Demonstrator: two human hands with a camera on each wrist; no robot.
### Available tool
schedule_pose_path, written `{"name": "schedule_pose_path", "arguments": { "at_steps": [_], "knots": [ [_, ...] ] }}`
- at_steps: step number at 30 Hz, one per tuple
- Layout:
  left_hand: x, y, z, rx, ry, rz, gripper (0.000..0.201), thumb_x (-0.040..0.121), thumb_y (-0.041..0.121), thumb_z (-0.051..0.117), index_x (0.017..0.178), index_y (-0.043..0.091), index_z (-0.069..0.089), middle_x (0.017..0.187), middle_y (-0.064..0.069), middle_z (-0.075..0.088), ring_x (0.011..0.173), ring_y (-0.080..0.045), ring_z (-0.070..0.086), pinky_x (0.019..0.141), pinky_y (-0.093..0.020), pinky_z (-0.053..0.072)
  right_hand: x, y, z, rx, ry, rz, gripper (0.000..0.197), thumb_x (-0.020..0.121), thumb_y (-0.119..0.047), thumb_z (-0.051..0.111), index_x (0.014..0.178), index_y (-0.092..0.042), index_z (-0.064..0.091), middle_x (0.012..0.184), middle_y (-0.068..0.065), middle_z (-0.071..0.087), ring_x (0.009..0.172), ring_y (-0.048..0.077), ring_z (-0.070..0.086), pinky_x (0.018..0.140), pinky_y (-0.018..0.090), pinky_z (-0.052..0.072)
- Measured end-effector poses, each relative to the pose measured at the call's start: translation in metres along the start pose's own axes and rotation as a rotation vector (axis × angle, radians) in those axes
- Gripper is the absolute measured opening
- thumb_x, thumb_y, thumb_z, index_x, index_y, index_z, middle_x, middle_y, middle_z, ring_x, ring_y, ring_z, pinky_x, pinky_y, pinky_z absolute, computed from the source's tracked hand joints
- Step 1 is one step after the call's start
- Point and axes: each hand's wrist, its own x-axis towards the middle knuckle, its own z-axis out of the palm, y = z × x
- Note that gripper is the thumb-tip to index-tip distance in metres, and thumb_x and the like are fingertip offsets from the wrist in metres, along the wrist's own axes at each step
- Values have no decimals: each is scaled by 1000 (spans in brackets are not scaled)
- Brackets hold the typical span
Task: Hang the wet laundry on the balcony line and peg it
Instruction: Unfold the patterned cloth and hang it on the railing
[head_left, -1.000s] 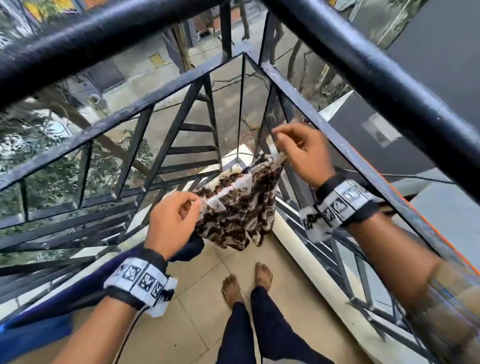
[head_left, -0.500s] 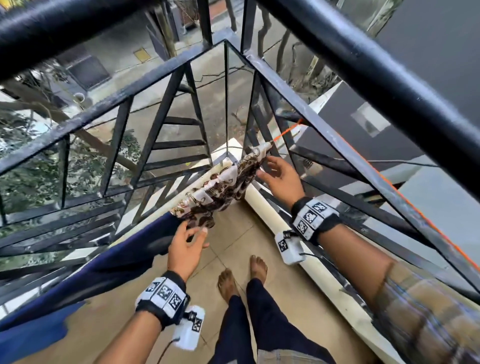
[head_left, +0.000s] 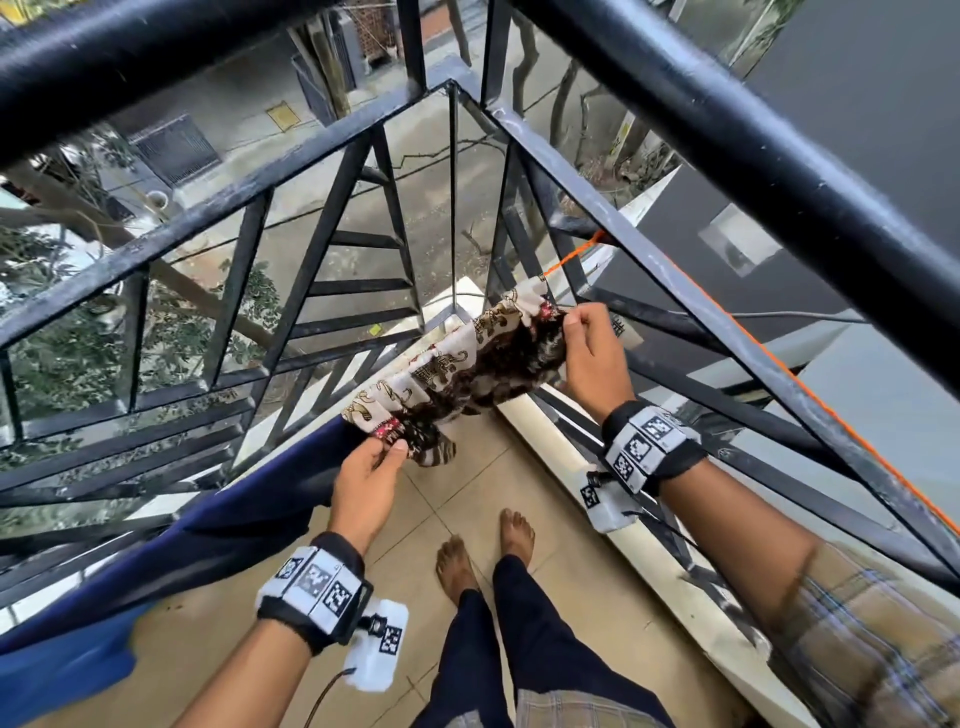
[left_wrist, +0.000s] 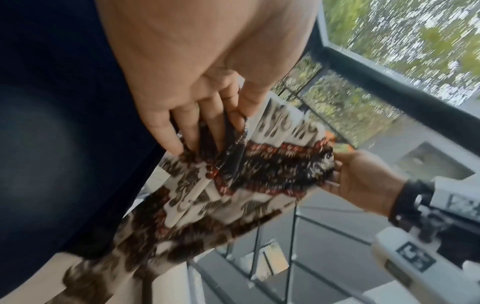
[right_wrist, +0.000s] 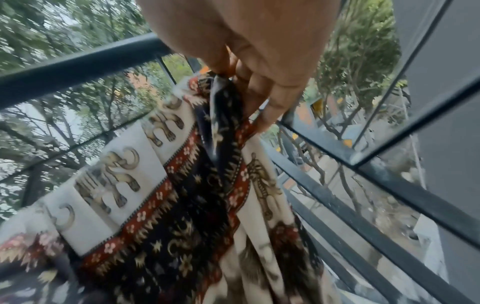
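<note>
A patterned cloth (head_left: 457, 364), white with elephants and a dark red-edged border, hangs folded over the orange line (head_left: 571, 255) in the balcony corner. My left hand (head_left: 389, 448) pinches the cloth's near end by the red border. My right hand (head_left: 569, 325) pinches its far end close to the railing. In the left wrist view my fingers (left_wrist: 207, 131) curl into the cloth (left_wrist: 272, 164), with the right hand (left_wrist: 363, 181) beyond. The right wrist view shows my fingers (right_wrist: 259, 98) gripping the dark edge of the cloth (right_wrist: 168, 205).
A dark blue garment (head_left: 218, 525) hangs on the line just left of the cloth. Black metal railing (head_left: 675, 270) closes in the corner, with a thick top rail (head_left: 753, 171) overhead. My bare feet (head_left: 457, 566) stand on the tiled floor beside a white ledge (head_left: 550, 452).
Both hands came down and spread the cloth along the line. The left hand, open under the cloth half a second ago, now pinches its near end.
</note>
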Motion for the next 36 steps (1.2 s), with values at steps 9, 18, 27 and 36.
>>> {"name": "schedule_pose_path", "arguments": {
  "at_steps": [9, 18, 27, 36],
  "knots": [
    [-51, 108, -56, -295, -19, 207, 24, 105, 15, 42, 84, 12, 54, 68, 8, 63, 58, 0, 56, 58, -15, 49, 33, -103, -53, 192, 29, -174, 12, 100, -26, 46, 89, -27, 52, 75, 3, 54, 67, 0, 46, 69, 18, 43],
    [-1, 159, -87, -468, 9, 126, 24, 98, 6, 55, 121, 13, 58, 87, 3, 67, 62, 0, 63, 56, -22, 53, 77, -176, -49, -329, -77, -363, 47, 96, -6, 42, 142, -15, 37, 109, 6, 59, 99, 18, 59, 96, 34, 46],
    [19, 100, -69, 12, 87, 94, 41, 86, 5, 74, 124, 14, 63, 99, -7, 67, 80, -14, 59, 89, -40, 54, 58, -119, -33, -604, -31, -488, 19, 91, -29, 51, 103, -25, 66, 103, 1, 60, 97, 21, 55, 81, 38, 51],
    [-2, 54, -78, 599, 171, 440, 33, 79, 13, 81, 112, 16, 74, 110, -9, 68, 105, -30, 62, 96, -37, 44, -69, -31, 30, -358, -431, -84, 25, 87, -51, 64, 94, -28, 71, 83, -13, 68, 76, 5, 62, 68, 23, 47]
  ]
}}
